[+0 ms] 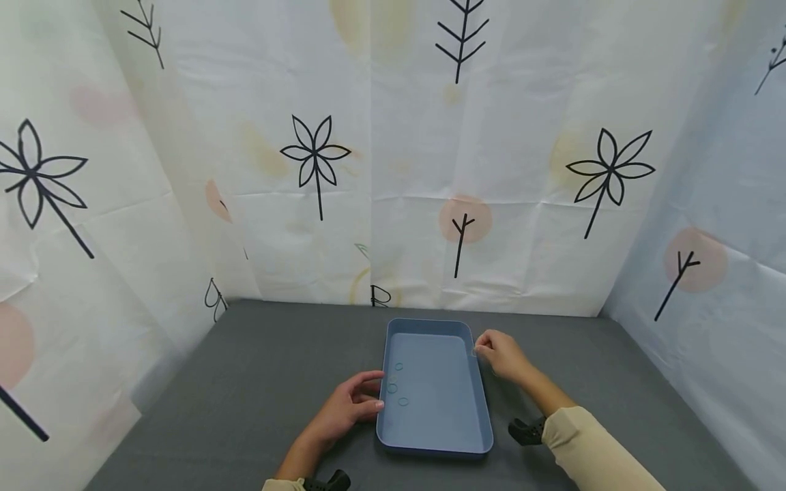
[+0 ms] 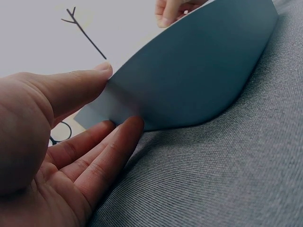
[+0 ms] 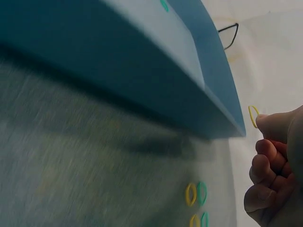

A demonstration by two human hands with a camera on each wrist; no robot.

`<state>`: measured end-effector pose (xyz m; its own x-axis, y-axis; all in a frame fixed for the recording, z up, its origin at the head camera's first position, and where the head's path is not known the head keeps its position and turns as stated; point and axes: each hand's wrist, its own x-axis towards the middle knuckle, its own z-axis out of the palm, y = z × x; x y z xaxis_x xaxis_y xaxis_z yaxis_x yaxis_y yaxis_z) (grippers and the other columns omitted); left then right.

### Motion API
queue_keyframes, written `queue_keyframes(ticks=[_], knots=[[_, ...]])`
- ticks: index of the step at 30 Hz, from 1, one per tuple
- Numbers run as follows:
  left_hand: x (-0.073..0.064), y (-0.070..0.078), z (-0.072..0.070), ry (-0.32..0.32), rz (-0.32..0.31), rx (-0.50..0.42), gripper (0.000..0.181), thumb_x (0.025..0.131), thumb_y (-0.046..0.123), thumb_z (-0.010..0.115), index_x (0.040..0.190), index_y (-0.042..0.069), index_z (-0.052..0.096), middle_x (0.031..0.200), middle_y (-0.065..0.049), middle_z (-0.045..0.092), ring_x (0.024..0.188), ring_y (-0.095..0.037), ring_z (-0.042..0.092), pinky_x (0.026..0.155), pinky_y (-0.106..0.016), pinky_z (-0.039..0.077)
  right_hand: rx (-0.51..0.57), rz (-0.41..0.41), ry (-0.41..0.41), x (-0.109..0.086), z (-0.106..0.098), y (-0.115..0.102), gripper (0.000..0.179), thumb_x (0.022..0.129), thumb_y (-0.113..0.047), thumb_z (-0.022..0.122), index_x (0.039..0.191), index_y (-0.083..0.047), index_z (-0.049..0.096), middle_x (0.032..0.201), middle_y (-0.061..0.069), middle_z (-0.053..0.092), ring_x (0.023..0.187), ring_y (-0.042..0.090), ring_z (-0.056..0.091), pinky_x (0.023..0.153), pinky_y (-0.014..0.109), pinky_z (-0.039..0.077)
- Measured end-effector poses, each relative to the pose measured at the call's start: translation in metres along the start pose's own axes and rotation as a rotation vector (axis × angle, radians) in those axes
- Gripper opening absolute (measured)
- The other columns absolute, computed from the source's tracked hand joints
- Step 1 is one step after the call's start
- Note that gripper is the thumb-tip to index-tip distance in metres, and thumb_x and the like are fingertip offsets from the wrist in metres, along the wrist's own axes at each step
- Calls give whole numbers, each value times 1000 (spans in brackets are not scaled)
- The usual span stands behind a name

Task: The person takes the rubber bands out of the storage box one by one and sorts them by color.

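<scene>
Three green rings [image 1: 392, 393], plus what looks like a faint yellow one, are lying in the left half of the blue tray [image 1: 442, 416] on the tabletop [image 1: 276, 361]. Right hand [image 1: 505, 354] has a yellow ring [image 3: 251, 116] pinched at the thumb tip, other fingers curled in, just by the tray's far right edge. Left hand [image 1: 344, 409] is loosely spread, fingertips against the tray's left wall, so basically steadying it imo. More rings [image 3: 191, 205], yellow and green, sit on the tabletop right of the tray. I'd call the step in hand moving that single ring at the rim; next move calls for a light pinch, clearing the edge, then a clean release.
</scene>
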<state>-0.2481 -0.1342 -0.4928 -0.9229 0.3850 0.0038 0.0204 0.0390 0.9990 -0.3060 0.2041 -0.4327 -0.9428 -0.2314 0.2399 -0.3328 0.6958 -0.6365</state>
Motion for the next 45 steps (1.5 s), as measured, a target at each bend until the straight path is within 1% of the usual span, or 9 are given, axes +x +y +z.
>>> queue_keyframes(ticks=[6,10,14,21,28,32,35,42,45], knots=[[0,1,1,1,2,-8,56,90,9,69,141,3,47,125,-22,54,103,-28,61,81,-40,55,-18,51,30,-13,-6,16,6,93,0,60,87,2,60,77,4,55,65,16,47,59,33,41],[0,1,1,2,-4,-16,56,90,9,70,141,3,46,126,-22,54,102,-28,61,81,-41,55,-16,93,41,-19,-8,27,6,93,1,60,87,2,60,78,5,57,67,17,48,60,33,41],[0,0,1,2,-4,-16,57,90,9,70,141,3,46,126,-22,54,102,-28,61,82,-41,55,-21,117,49,-23,-10,37,6,93,0,59,87,3,59,79,5,57,69,17,49,61,34,42],[0,-1,1,2,-1,-12,57,89,9,70,141,3,47,125,-21,55,102,-27,61,82,-41,55,-44,138,77,-29,-11,50,7,91,1,60,84,3,60,76,5,57,69,17,50,63,35,42],[-1,0,1,-2,7,-3,56,90,9,70,140,2,47,125,-21,55,102,-27,61,81,-40,55,-65,146,103,-34,-13,59,8,90,1,61,82,2,59,75,4,56,68,17,49,63,34,42],[-1,1,1,3,2,-6,56,90,9,70,141,2,47,125,-22,55,102,-27,61,81,-40,55,-78,156,106,-37,-14,63,8,90,0,61,83,1,59,76,5,56,69,17,49,63,35,42],[-1,1,1,11,-9,-8,57,89,9,70,141,3,47,125,-21,54,102,-27,61,81,-40,55,-91,155,106,-38,-16,66,8,90,0,60,83,1,59,74,4,56,67,17,49,62,34,41],[-2,1,1,9,-5,-6,57,90,8,70,141,3,47,125,-21,54,102,-27,62,81,-40,55,-69,248,86,-42,-19,72,8,92,0,58,84,2,57,69,3,54,56,14,51,51,30,42],[-1,0,1,10,-2,-2,56,90,8,70,140,3,47,124,-21,55,102,-28,62,81,-40,55,-84,268,74,-42,-20,72,8,92,-1,58,84,2,57,69,3,53,55,14,50,51,30,42]])
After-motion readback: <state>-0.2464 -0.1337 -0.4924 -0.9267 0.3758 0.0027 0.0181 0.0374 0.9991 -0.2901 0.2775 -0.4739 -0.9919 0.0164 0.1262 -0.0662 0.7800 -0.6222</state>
